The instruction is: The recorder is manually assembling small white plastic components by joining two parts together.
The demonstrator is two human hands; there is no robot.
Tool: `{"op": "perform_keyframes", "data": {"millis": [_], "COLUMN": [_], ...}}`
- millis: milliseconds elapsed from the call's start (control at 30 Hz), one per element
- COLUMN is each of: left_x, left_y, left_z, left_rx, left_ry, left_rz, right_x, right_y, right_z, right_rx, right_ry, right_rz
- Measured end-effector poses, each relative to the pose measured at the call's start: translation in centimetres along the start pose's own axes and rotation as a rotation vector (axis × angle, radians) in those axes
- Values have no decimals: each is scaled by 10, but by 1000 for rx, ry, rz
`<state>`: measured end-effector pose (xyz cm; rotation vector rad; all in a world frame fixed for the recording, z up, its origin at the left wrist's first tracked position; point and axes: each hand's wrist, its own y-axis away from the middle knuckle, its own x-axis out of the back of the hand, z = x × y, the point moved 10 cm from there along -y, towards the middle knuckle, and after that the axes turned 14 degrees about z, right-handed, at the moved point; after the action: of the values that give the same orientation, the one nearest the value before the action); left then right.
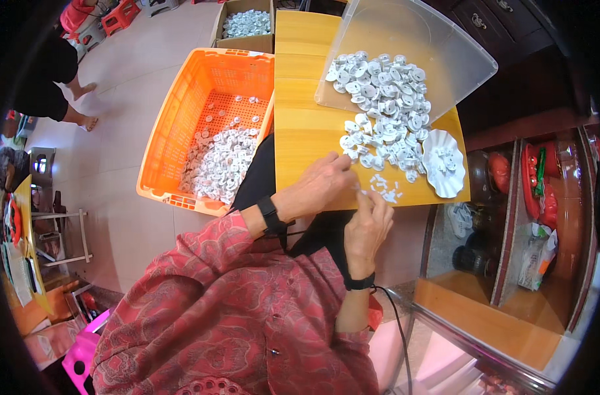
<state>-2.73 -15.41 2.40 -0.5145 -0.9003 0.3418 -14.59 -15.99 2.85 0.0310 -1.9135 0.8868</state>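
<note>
Pink plastic marked the near left, where a chair (pixel 83 352) with round holes stood low beside the wearer's patterned red shirt (pixel 214 322). Farther off on that side, another person's bare feet (pixel 87 123) rested on the pale tiled floor (pixel 116 171), with a red stool (pixel 120 16) beyond them. Next came an orange basket (pixel 163 125), its near end heaped with white parts (pixel 221 161) and a few more scattered toward its far end. Beyond it stood a cardboard box (pixel 247 43) filled with more small pale pieces (pixel 247 24).

To the right was a yellow wooden table (pixel 301 99). Over its near edge the left hand (pixel 322 184) was bent inward, fingers drawn close together, and the right hand (pixel 368 229) came up just beside it with thumb and fingers in a narrow pinch. Something tiny and pale showed between the two sets of fingertips; which hand held it, I could not tell. Just right of them lay loose little white bits (pixel 387 191). Behind those, a large pile of round white pieces (pixel 395 122) spilled nearward from a tipped translucent bin (pixel 438 56). At the table's right edge sat a white fluted dish (pixel 446 187) holding several similar pieces. Farthest right, a shelved cabinet (pixel 504 230) held pale shoes (pixel 459 219).
</note>
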Motion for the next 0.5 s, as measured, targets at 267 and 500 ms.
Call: {"op": "perform_keyframes", "data": {"millis": [267,500], "left_x": [34,39], "left_y": [22,31], "left_z": [-17,-25], "left_rx": [148,211], "left_ry": [34,22], "left_rz": [107,96], "right_x": [9,5], "right_y": [1,-1], "right_z": [10,-21], "right_rx": [-75,95], "right_ry": [-177,-48], "right_rz": [162,46]}}
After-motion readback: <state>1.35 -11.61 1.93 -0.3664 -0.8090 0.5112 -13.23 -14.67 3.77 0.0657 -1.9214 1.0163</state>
